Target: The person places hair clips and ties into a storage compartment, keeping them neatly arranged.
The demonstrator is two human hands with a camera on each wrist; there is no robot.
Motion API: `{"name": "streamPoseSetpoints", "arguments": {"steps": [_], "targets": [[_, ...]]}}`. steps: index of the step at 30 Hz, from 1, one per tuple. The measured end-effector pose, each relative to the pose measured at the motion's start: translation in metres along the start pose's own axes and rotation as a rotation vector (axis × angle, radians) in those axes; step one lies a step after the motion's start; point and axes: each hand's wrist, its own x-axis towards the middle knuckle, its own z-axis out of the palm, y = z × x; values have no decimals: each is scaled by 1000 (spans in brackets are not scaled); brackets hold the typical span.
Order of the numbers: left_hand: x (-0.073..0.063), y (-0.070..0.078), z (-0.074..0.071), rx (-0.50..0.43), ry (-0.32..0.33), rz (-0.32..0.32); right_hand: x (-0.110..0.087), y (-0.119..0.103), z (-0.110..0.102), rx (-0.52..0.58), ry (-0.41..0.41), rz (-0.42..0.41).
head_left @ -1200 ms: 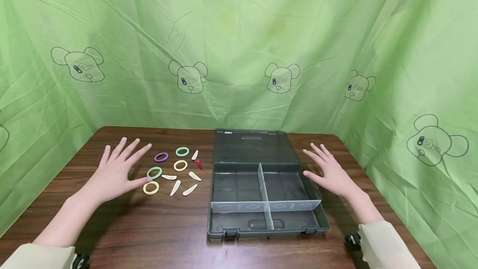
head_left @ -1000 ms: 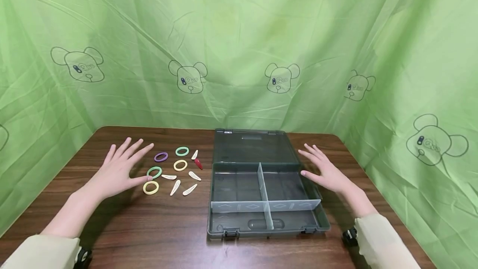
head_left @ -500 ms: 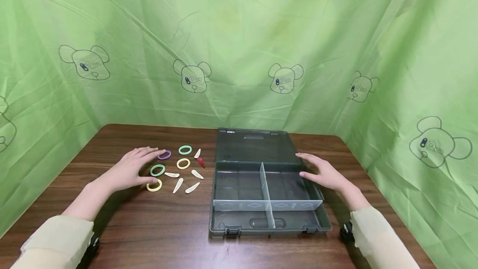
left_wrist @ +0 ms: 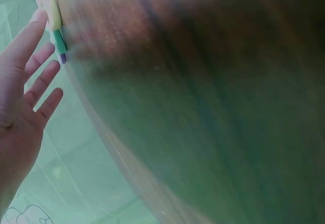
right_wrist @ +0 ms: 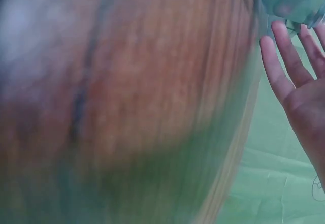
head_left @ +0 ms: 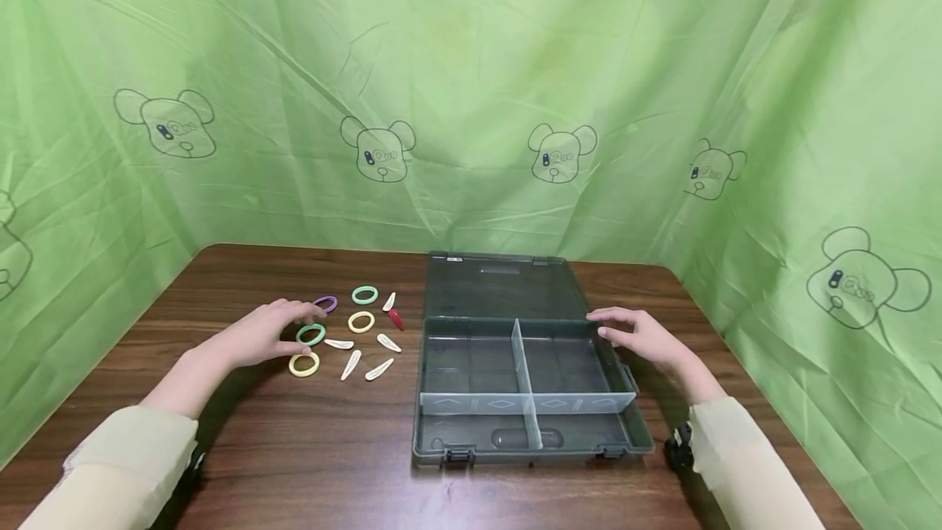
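In the head view my left hand hovers at the left edge of a group of hair accessories, fingers bent loosely. Its thumb tip is by a yellow hair tie, and its fingers are over a green hair tie, with a purple hair tie just beyond. Nothing is gripped; the left wrist view shows the fingers apart. My right hand is at the right rim of a grey divided box, its fingers relaxed; whether it touches the rim I cannot tell.
Another green hair tie, a second yellow hair tie, several white snap clips and a red snap clip lie left of the box. The box's lid lies folded back. Green curtains surround the wooden table.
Both hands were spread wide. The left has moved right and down towards the hair ties, its fingers now bending. The right has drawn in its fingers near the box rim. The view shifted slightly.
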Motion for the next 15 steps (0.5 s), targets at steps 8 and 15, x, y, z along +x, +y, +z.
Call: {"name": "streamPoseSetpoints", "arguments": {"steps": [8, 15], "targets": [[8, -13, 6, -99, -22, -44, 2, 6, -2, 159, -12, 115], [10, -21, 4, -80, -21, -134, 4, 8, -3, 206, 8, 130]]}}
